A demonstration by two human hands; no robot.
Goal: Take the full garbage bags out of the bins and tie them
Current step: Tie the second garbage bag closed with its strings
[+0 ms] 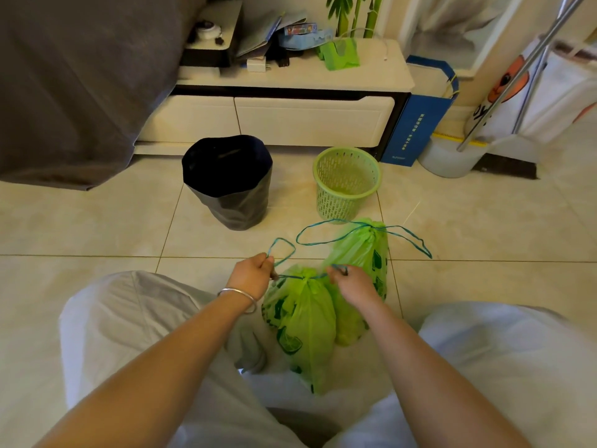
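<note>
Far left on the beige tiled floor (97,221): a grey draped cloth (74,85). Next, a round bin lined with a black plastic bag (227,182), standing upright. Nearer, left hand (252,276) with a silver bangle (239,299), pinched shut on one end of a blue drawstring (282,250). Between the hands, a green printed plastic garbage bag (303,321), neck cinched. Right hand (352,284) closed on the other end. Just behind and touching, a second green garbage bag (365,250), cinched, loops loose. Beyond, an empty green perforated plastic basket (347,185) before a white low cabinet (290,121).
</note>
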